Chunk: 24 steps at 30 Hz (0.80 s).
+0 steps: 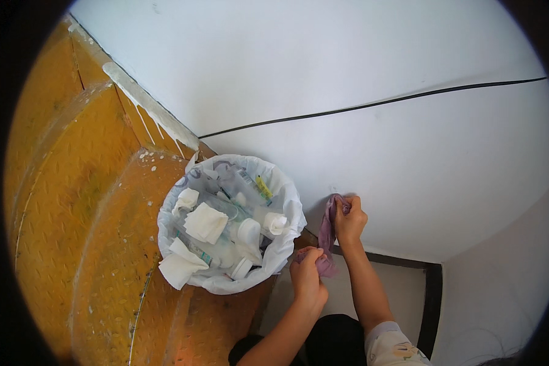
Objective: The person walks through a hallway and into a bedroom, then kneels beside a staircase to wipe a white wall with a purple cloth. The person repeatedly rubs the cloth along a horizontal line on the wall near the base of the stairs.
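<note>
A mauve cloth point(327, 224) is stretched between my two hands, to the right of a lined waste bin. My right hand point(351, 220) grips its upper end, close to the white wall. Lower and further left, my left hand point(308, 274) holds the other end, with a loose fold hanging past the fingers. The waste bin point(297, 219) has a white plastic bag folded over its rim. Inside lie crumpled tissues point(206, 223), a clear plastic package point(242, 183), a white-capped container point(249, 232) and other packaging, some bearing writing.
Yellow, paint-splashed metal steps point(96, 196) with raised tread curve down the left side. Across the white wall point(370, 151) runs a black cable point(329, 113). A dark skirting strip point(393, 261) borders the pale floor tile point(393, 286) at the lower right.
</note>
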Tool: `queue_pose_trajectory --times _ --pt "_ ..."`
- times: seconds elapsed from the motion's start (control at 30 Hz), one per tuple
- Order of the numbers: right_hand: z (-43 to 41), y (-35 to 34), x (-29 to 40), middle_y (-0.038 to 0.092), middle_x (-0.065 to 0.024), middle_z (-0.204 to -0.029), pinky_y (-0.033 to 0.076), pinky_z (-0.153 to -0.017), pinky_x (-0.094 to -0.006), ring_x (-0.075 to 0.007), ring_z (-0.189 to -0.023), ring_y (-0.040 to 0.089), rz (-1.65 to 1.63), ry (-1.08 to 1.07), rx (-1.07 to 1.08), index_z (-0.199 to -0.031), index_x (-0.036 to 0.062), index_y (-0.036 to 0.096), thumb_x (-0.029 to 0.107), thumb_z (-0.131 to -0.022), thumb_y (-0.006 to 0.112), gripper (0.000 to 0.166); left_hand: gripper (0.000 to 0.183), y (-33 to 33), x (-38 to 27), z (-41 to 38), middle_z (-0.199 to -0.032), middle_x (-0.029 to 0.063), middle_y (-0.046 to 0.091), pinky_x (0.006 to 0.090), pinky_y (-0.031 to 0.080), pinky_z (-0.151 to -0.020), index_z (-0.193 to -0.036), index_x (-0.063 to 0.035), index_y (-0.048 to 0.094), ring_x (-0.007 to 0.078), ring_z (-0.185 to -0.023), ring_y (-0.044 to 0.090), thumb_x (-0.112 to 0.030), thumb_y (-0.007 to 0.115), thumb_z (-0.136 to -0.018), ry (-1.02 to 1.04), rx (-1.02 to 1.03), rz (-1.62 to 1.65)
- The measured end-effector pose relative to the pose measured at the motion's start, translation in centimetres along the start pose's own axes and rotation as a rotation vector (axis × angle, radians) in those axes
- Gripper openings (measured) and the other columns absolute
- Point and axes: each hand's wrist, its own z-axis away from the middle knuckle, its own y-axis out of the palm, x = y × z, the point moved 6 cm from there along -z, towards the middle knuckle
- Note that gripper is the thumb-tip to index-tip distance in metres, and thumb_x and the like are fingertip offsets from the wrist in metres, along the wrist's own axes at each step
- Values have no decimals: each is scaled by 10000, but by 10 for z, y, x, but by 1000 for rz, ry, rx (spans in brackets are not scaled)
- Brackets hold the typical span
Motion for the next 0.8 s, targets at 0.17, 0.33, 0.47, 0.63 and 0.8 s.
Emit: queue_pose_trajectory --times 0.17,0.33,0.47,0.63,0.8 --pt "-10 1 8 577 -121 -581 451 -461 -343 -288 -493 579 -76 14 -27 -785 52 542 138 -770 701 182 105 2 0 1 -791 22 549 225 442 -705 -811 -51 531 118 -727 533 -13 609 -751 19 43 5" --pt "-1 -5 3 576 -118 -571 455 -458 -332 -263 -480 585 -59 25 1 -762 45 537 114 -774 694 172 109 -3 1 3 -773 20 545 234 441 -701 -815 -54 531 120 -722 531 -18 609 -749 -15 -6 -13" --pt "-2 -4 -2 571 -115 -563 450 -451 -329 -266 -473 578 -47 -17 -73 -757 40 534 103 -772 692 170 101 2 1 3 -764 22 545 238 438 -696 -808 -58 531 120 -718 530 -14 601 -750 -5 43 2" --pt "-5 -3 7 565 -118 -567 447 -458 -326 -270 -475 573 -104 15 -41 -756 35 534 87 -773 686 161 96 1 1 -2 -765 27 550 234 434 -696 -794 -57 532 119 -714 529 -13 602 -745 -9 32 10" --pt "1 -3 3 559 -123 -564 441 -452 -327 -263 -465 568 -137 69 -37 -760 33 532 84 -780 676 154 100 0 -1 0 -763 26 551 236 433 -697 -798 -51 529 122 -713 530 -12 603 -743 26 5 -36"
